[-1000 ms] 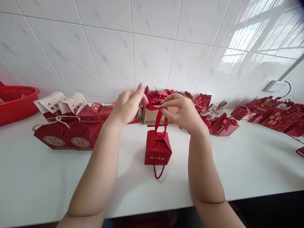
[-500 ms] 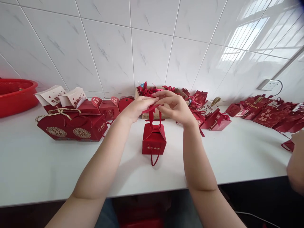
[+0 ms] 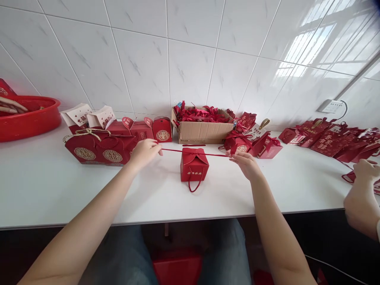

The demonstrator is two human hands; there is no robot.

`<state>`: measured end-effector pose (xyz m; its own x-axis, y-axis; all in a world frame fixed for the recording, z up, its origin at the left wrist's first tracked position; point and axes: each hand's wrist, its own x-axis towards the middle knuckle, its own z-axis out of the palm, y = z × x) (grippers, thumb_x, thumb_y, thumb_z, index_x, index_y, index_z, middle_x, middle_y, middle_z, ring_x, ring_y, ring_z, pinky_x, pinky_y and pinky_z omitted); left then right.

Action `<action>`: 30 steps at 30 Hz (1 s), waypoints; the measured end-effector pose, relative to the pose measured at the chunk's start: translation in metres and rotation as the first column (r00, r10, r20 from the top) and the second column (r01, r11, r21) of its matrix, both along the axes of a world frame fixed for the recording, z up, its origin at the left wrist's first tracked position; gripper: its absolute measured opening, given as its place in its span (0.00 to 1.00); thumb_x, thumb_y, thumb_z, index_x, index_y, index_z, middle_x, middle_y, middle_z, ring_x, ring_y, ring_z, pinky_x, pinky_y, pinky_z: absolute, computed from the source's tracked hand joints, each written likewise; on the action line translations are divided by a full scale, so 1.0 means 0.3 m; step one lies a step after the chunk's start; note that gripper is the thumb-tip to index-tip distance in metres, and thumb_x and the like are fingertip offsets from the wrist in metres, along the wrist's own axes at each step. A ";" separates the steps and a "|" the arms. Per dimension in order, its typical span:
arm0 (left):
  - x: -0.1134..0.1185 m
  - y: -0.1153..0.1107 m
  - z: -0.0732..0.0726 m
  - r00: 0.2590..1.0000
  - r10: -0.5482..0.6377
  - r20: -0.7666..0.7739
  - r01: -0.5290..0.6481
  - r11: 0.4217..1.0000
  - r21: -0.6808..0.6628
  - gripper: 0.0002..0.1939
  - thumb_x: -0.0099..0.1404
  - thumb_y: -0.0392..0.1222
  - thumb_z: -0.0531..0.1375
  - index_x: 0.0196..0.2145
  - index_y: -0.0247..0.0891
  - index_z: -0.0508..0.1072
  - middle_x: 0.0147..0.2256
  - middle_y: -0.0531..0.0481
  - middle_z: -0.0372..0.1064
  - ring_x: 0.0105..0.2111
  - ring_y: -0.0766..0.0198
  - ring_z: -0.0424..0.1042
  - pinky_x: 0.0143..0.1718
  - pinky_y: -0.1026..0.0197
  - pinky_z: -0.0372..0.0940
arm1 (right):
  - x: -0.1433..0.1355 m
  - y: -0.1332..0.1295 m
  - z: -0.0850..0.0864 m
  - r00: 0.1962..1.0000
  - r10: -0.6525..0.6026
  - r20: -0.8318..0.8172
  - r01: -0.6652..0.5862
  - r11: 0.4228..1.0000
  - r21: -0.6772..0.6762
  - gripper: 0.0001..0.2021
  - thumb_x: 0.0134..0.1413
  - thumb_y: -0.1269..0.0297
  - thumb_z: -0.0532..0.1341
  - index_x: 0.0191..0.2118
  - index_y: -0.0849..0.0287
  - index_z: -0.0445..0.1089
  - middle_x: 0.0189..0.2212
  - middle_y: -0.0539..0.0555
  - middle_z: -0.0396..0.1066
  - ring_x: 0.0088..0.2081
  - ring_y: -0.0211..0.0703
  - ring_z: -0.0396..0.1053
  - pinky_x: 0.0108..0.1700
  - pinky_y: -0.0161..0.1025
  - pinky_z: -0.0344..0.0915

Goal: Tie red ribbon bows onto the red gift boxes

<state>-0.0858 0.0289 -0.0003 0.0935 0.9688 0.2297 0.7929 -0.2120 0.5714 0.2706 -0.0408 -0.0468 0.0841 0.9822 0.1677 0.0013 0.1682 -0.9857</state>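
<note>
A small red gift box [image 3: 194, 169] with a cord handle hanging down its front stands on the white table [image 3: 142, 198]. Stretched across its top is a red ribbon [image 3: 212, 154], pulled out to both sides. My left hand [image 3: 147, 153] pinches the ribbon's left end, left of the box. On the right, my right hand [image 3: 244, 161] has its fingers closed on the other end. A short dark red strip [image 3: 194, 145] lies behind the box.
Behind stands a cardboard box [image 3: 204, 132] full of red ribbons. Red gift boxes [image 3: 97, 153] line the left, beside a red basin [image 3: 32, 118]. More gift boxes [image 3: 329, 140] stand right, near another person's hand [image 3: 362, 194].
My hands have moved apart and lower, drawing the ribbon from a raised bunch into a nearly level line over the box. The person's hand at the right shows more.
</note>
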 end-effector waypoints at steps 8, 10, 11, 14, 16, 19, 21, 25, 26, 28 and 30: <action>0.041 -0.072 -0.034 0.953 0.168 -0.251 -0.147 0.984 0.101 0.15 0.56 0.49 0.61 0.20 0.36 0.70 0.45 0.35 0.70 0.57 0.29 0.57 0.55 0.25 0.43 | -0.013 -0.008 -0.030 0.947 -0.313 0.067 0.319 0.937 -0.142 0.28 0.45 0.53 0.65 0.54 0.53 0.65 0.53 0.60 0.66 0.57 0.57 0.65 0.55 0.55 0.63; 0.067 -0.089 -0.018 0.956 0.220 -0.192 -0.137 0.919 0.370 0.11 0.57 0.47 0.61 0.26 0.36 0.71 0.52 0.34 0.65 0.62 0.32 0.50 0.58 0.27 0.43 | -0.038 -0.013 0.017 0.846 -0.523 0.098 0.525 0.851 0.006 0.37 0.47 0.53 0.63 0.63 0.50 0.53 0.63 0.59 0.53 0.65 0.56 0.53 0.61 0.56 0.56; 0.082 -0.093 -0.009 0.975 0.157 -0.156 -0.073 0.894 0.443 0.09 0.58 0.45 0.61 0.30 0.37 0.71 0.52 0.36 0.65 0.61 0.36 0.52 0.59 0.32 0.47 | -0.057 -0.016 0.045 0.761 -0.640 0.109 0.619 0.766 0.175 0.38 0.47 0.54 0.64 0.63 0.52 0.53 0.64 0.61 0.50 0.65 0.57 0.52 0.62 0.55 0.56; 0.135 -0.088 0.010 0.969 -0.244 -0.031 0.241 0.918 0.316 0.11 0.60 0.46 0.60 0.38 0.39 0.71 0.47 0.43 0.70 0.52 0.50 0.66 0.54 0.47 0.61 | -0.131 -0.012 0.126 0.789 -0.498 0.360 0.284 0.815 0.504 0.23 0.50 0.58 0.63 0.53 0.53 0.68 0.56 0.60 0.64 0.59 0.54 0.62 0.57 0.53 0.63; 0.171 -0.074 0.010 0.913 -0.398 0.091 0.383 0.912 0.146 0.14 0.60 0.48 0.60 0.42 0.40 0.70 0.47 0.46 0.71 0.49 0.54 0.69 0.51 0.51 0.65 | -0.181 0.012 0.155 0.793 -0.221 0.567 -0.063 0.897 0.438 0.20 0.52 0.57 0.64 0.51 0.51 0.70 0.56 0.58 0.66 0.59 0.52 0.63 0.58 0.52 0.63; 0.206 -0.052 -0.011 0.874 -0.450 0.180 0.451 0.892 0.043 0.16 0.58 0.48 0.61 0.44 0.41 0.71 0.48 0.48 0.72 0.49 0.54 0.70 0.51 0.52 0.65 | -0.226 0.066 0.150 0.742 0.056 0.668 -0.304 0.916 0.261 0.26 0.49 0.53 0.67 0.55 0.50 0.67 0.58 0.56 0.66 0.59 0.52 0.64 0.60 0.52 0.62; 0.214 -0.046 -0.035 0.855 -0.465 0.228 0.471 0.882 0.035 0.15 0.59 0.48 0.61 0.43 0.41 0.72 0.47 0.47 0.72 0.48 0.54 0.71 0.51 0.51 0.65 | -0.237 0.094 0.126 0.732 0.145 0.666 -0.365 0.908 0.204 0.27 0.49 0.54 0.67 0.56 0.50 0.67 0.57 0.56 0.68 0.59 0.52 0.64 0.61 0.52 0.61; 0.210 -0.058 -0.076 0.800 -0.504 0.326 0.507 0.858 0.084 0.14 0.60 0.47 0.60 0.42 0.40 0.72 0.47 0.46 0.71 0.48 0.56 0.70 0.52 0.51 0.65 | -0.244 0.102 0.069 0.764 0.190 0.616 -0.410 0.881 0.235 0.24 0.51 0.58 0.66 0.55 0.52 0.68 0.54 0.56 0.70 0.56 0.50 0.67 0.59 0.50 0.63; 0.210 -0.064 -0.082 0.787 -0.516 0.338 0.515 0.851 0.101 0.13 0.60 0.46 0.60 0.42 0.39 0.72 0.46 0.46 0.71 0.48 0.56 0.70 0.53 0.52 0.65 | -0.245 0.098 0.057 0.771 0.191 0.607 -0.416 0.874 0.253 0.23 0.51 0.59 0.66 0.54 0.52 0.68 0.54 0.56 0.70 0.55 0.49 0.67 0.58 0.50 0.64; 0.212 -0.074 -0.091 0.771 -0.528 0.357 0.521 0.845 0.124 0.13 0.61 0.45 0.60 0.42 0.38 0.71 0.46 0.45 0.71 0.48 0.57 0.70 0.53 0.53 0.65 | -0.250 0.091 0.039 0.783 0.189 0.592 -0.419 0.864 0.278 0.23 0.51 0.60 0.66 0.54 0.53 0.68 0.54 0.57 0.69 0.55 0.49 0.67 0.58 0.50 0.64; 0.218 -0.079 -0.098 0.766 -0.524 0.372 0.513 0.847 0.138 0.13 0.61 0.44 0.60 0.42 0.37 0.71 0.45 0.45 0.70 0.47 0.58 0.70 0.53 0.53 0.64 | -0.255 0.090 0.025 0.798 0.181 0.574 -0.408 0.865 0.294 0.22 0.52 0.61 0.65 0.53 0.52 0.68 0.54 0.57 0.68 0.55 0.49 0.67 0.57 0.50 0.64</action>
